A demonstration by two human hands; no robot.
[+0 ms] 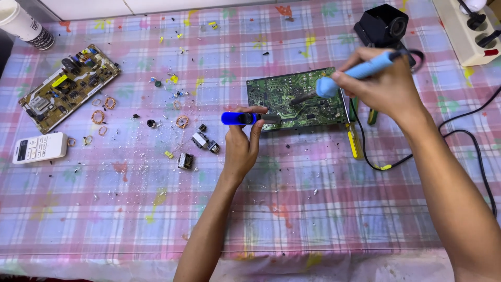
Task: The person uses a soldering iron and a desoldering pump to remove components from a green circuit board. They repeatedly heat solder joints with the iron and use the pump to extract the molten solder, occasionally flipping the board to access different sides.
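Head view: green circuit board (295,99), flat at table centre, one o'clock; likely light, stiff, fragile, best held by edges. Right hand (383,83) grips soldering iron (355,73); left hand (242,143) closed around blue desoldering pump (237,118).

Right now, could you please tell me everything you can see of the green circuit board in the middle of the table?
The green circuit board is rectangular and lies flat, slightly skewed, on the checked tablecloth, its solder side with pale traces facing up. The soldering iron in the right hand meets its surface. The blue tool in the left hand points at its near edge.
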